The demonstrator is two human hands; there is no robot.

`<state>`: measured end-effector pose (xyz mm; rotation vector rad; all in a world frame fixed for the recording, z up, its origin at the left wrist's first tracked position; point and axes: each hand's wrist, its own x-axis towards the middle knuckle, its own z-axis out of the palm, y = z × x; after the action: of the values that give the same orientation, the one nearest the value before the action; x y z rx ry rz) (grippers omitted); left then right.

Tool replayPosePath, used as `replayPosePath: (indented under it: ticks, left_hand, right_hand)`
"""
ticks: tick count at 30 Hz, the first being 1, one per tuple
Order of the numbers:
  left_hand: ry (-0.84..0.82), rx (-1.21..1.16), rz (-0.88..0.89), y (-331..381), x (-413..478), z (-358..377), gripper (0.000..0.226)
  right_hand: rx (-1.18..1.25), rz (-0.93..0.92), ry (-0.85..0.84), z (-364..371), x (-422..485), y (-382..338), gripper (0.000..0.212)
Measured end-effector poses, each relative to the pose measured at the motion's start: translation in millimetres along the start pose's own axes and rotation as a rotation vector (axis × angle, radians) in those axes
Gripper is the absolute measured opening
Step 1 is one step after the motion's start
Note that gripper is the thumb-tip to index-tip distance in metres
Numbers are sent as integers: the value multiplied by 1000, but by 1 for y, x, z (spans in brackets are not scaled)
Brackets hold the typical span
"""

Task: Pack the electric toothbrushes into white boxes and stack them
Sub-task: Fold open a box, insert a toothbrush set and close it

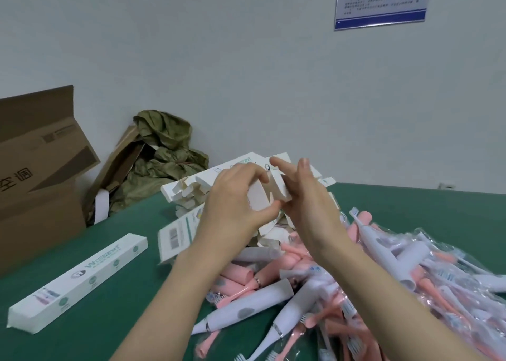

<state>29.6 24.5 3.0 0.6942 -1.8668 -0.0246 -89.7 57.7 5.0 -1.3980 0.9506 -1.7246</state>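
Observation:
My left hand (235, 199) and my right hand (306, 196) both grip one white carton (269, 193) held up over the table, its open end and flaps facing me. Behind and under it lies a heap of flat white cartons (191, 188). A closed white toothbrush box (79, 276) lies alone on the green table (123, 306) at the left. A pile of pink and white electric toothbrushes (315, 292) in clear bags spreads across the right, under my forearms.
A large brown cardboard box (35, 174) stands at the left edge. Crumpled green-brown paper and a torn carton (158, 155) sit against the white wall behind the table. A blue-framed notice (380, 2) hangs on the wall.

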Motion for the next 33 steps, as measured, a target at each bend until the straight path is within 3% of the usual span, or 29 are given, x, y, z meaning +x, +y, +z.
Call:
replayPosePath:
  ticks: [4,8,15,21,27,33]
  left_hand:
    - [6,-28,-57,-1,2,15,28]
    - [-2,-31,-103,0,5,26,32]
    - [13,-86,-236,1,-9,35,70]
    - [116,17,-186,-1,-19,16,57]
    - [236,-11,-143,18,-27,2,53]
    - [286,26,-86,18,-32,3,40]
  right_hand:
    - [158,68,59,-8,4,7,32]
    - [284,133,11,-12,7,5,32]
    - [17,61,157,-7,-2,13,33]
    - [-128,-99,62,7,-11,16,34]
    - [-235,-299,77,15,-23,12,35]
    - [-537,-406,26,24,-40,20,42]
